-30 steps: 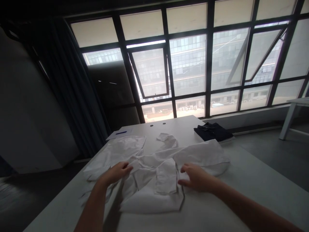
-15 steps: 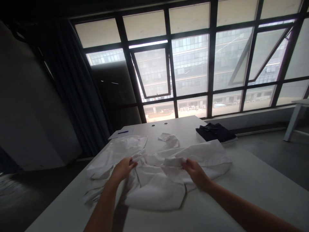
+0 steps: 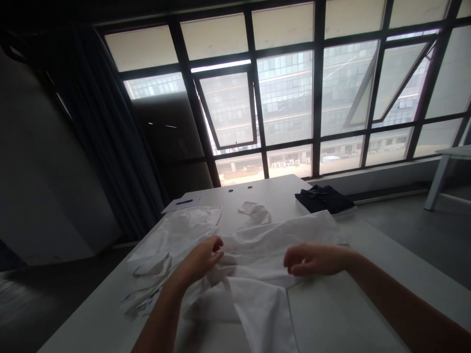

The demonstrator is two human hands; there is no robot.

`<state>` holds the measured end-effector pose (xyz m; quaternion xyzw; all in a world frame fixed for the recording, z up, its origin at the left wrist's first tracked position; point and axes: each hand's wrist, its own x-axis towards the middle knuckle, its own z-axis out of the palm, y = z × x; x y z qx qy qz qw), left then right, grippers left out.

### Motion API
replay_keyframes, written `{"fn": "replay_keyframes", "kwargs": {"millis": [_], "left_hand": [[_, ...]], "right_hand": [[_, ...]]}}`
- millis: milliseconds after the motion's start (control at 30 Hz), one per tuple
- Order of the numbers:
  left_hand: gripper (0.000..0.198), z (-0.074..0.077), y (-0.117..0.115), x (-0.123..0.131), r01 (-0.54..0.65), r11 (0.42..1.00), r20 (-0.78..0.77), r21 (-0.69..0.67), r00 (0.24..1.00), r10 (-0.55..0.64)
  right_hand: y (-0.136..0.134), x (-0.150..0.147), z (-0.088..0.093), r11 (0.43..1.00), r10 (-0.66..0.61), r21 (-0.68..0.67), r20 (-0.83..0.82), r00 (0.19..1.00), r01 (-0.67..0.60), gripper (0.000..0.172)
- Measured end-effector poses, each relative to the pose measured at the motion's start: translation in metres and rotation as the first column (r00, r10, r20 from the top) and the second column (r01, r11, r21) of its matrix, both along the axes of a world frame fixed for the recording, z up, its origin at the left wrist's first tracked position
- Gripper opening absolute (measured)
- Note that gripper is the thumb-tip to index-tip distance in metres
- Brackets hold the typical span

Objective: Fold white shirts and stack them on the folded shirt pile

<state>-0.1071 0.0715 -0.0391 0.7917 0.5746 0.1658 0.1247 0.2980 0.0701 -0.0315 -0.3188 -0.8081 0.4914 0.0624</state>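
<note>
- Left hand point(image 3: 203, 257): fingers are curled and pressed together on a fold of the white shirt point(image 3: 257, 247), near its left middle. The cloth is bunched under the fingertips.
- Right hand point(image 3: 312, 259): it is held just above the shirt's right part, fingers bent inward with the tips drawn toward the thumb. Whether any cloth is caught between them cannot be told from this view.
- White shirt: it lies crumpled and spread across the near half of the table point(image 3: 360, 304), between and under both hands. One panel lies flat to the left. A sleeve end point(image 3: 254, 210) curls on the table beyond the hands. A loose flap point(image 3: 263, 314) runs toward the near edge.
- Dark folded garment point(image 3: 324, 198): it rests at the far right of the table, clear of the shirt.
- Sheet of paper point(image 3: 176, 205): it sits at the far left corner with a blue pen point(image 3: 184, 201) on it.
- Two small round holes point(image 3: 240, 188) are set in the tabletop near its far edge.
- Surroundings: a large framed window point(image 3: 283, 98) is behind the table, a dark curtain point(image 3: 110, 137) hangs to the left, and part of a second table point(image 3: 456, 153) shows at far right.
</note>
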Motion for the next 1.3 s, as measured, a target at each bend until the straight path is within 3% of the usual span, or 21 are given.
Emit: {"fn": "replay_keyframes", "kwargs": {"millis": [67, 100, 200, 267, 333, 400, 467, 600, 700, 767, 833, 867, 933, 1000, 1067, 1167, 1233, 1300], "left_hand": [[0.036, -0.005, -0.011, 0.019, 0.139, 0.972, 0.031, -0.192, 0.990, -0.135], [0.045, -0.012, -0.015, 0.028, 0.193, 0.940, 0.025, -0.281, 0.981, -0.194], [0.059, -0.039, -0.016, 0.053, 0.244, 0.872, -0.060, -0.424, 0.954, -0.295], [0.041, -0.054, -0.012, 0.064, 0.248, 0.867, -0.102, -0.432, 0.942, -0.320], [0.020, -0.056, -0.009, 0.068, 0.253, 0.867, -0.113, -0.430, 0.938, -0.329], [0.013, -0.043, -0.010, 0.066, 0.269, 0.869, -0.076, -0.414, 0.942, -0.328], [0.018, -0.019, -0.015, 0.057, 0.308, 0.870, 0.039, -0.385, 0.947, -0.318], [0.025, 0.024, -0.026, 0.036, 0.361, 0.831, 0.313, -0.424, 0.919, -0.240], [0.022, 0.034, -0.025, 0.022, 0.195, 0.950, 0.293, -0.244, 0.949, -0.120], [0.019, 0.032, -0.019, 0.013, -0.018, 0.999, 0.300, -0.029, 0.954, 0.026], [0.019, 0.025, -0.010, 0.006, -0.246, 0.965, 0.405, 0.095, 0.895, 0.189], [0.020, 0.021, -0.005, 0.003, -0.344, 0.933, 0.477, 0.106, 0.841, 0.256], [0.027, 0.013, 0.003, 0.000, -0.476, 0.875, 0.594, 0.089, 0.730, 0.337], [0.039, 0.006, 0.008, -0.001, -0.511, 0.855, 0.634, 0.090, 0.692, 0.346], [0.057, -0.001, 0.009, 0.001, -0.443, 0.890, 0.579, 0.108, 0.756, 0.306], [0.089, -0.011, 0.004, 0.004, -0.184, 0.983, 0.311, 0.010, 0.935, 0.171], [0.114, -0.018, -0.001, 0.007, -0.022, 0.988, 0.110, -0.154, 0.993, 0.040], [0.135, -0.026, -0.006, 0.013, 0.045, 0.952, -0.006, -0.304, 0.999, -0.049]], "right_hand": [[0.012, 0.001, -0.024, 0.921, -0.243, 0.345, 0.145, 0.959, 0.181, 0.041], [0.017, 0.000, -0.038, 0.869, -0.310, 0.457, 0.207, 0.928, 0.189, 0.041], [0.026, -0.005, -0.073, 0.828, -0.303, 0.558, 0.353, 0.885, 0.060, 0.043], [0.029, -0.010, -0.088, 0.808, -0.285, 0.589, 0.355, 0.890, 0.024, 0.025], [0.032, -0.014, -0.092, 0.764, -0.324, 0.641, 0.286, 0.902, 0.070, 0.009], [0.036, -0.016, -0.090, 0.727, -0.391, 0.668, 0.212, 0.896, 0.159, 0.017], [0.041, -0.018, -0.085, 0.686, -0.471, 0.684, 0.154, 0.869, 0.250, 0.022], [0.047, -0.021, -0.077, 0.537, -0.629, 0.726, 0.005, 0.778, 0.429, 0.032], [0.044, -0.023, -0.079, 0.519, -0.612, 0.734, -0.038, 0.790, 0.438, 0.034], [0.039, -0.024, -0.086, 0.549, -0.559, 0.747, -0.005, 0.829, 0.374, 0.052], [0.034, -0.027, -0.096, 0.553, -0.534, 0.773, 0.042, 0.844, 0.311, 0.078], [0.032, -0.029, -0.102, 0.538, -0.537, 0.793, 0.062, 0.841, 0.285, 0.083], [0.028, -0.034, -0.112, 0.481, -0.544, 0.844, 0.075, 0.835, 0.238, 0.074], [0.026, -0.039, -0.118, 0.406, -0.521, 0.894, 0.055, 0.851, 0.190, 0.057], [0.024, -0.044, -0.120, 0.335, -0.490, 0.929, 0.028, 0.872, 0.159, 0.046], [0.023, -0.049, -0.121, 0.288, -0.468, 0.947, 0.010, 0.884, 0.142, 0.036], [0.024, -0.051, -0.123, 0.295, -0.453, 0.946, 0.014, 0.891, 0.135, 0.028], [0.024, -0.052, -0.124, 0.318, -0.431, 0.939, 0.021, 0.902, 0.130, 0.016]]}}
